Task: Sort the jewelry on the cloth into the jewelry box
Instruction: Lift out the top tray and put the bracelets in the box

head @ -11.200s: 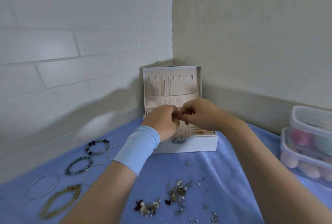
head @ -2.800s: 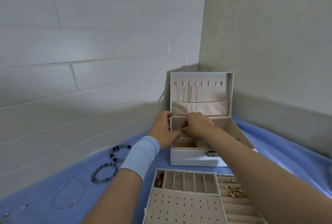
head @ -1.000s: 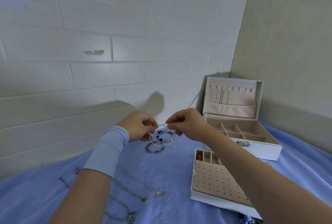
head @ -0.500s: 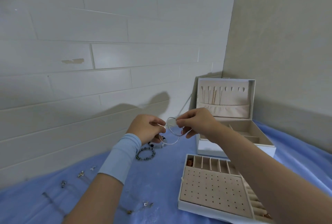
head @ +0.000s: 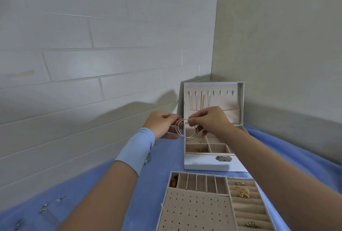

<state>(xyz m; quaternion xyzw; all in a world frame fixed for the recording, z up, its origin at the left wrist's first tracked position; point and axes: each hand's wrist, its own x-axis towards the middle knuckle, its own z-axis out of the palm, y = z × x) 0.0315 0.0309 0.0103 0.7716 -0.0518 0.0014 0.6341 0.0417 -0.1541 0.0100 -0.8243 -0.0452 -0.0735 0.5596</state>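
1. Nearest us, below both hands, the lift-out tray (head: 196, 210) sits on the blue cloth (head: 162, 158). It's got a few gold rings (head: 242, 192) in the roll slots. The stud panel looks bare.
2. Down and left of our left hand (head: 161, 127), some small silver pieces (head: 44, 208) are still loose on the cloth, so we reckon we're only partway done.
3. Our left hand and right hand (head: 209, 121) are up off the cloth, facing each other. Each pinches an edge of the thin bangles (head: 187, 128) in its fingertips, and it looks like two overlapping hoops. The left wrist has a blue wristband (head: 137, 147).
4. Right under the bangles is the open jewelry box (head: 209, 164). Another bangle (head: 193, 140) is already lying in a compartment below our right hand, so these probably go there too.
5. Beyond our hands, chains (head: 199, 101) hang from the lid hooks, so the necklaces seem at least partly sorted.
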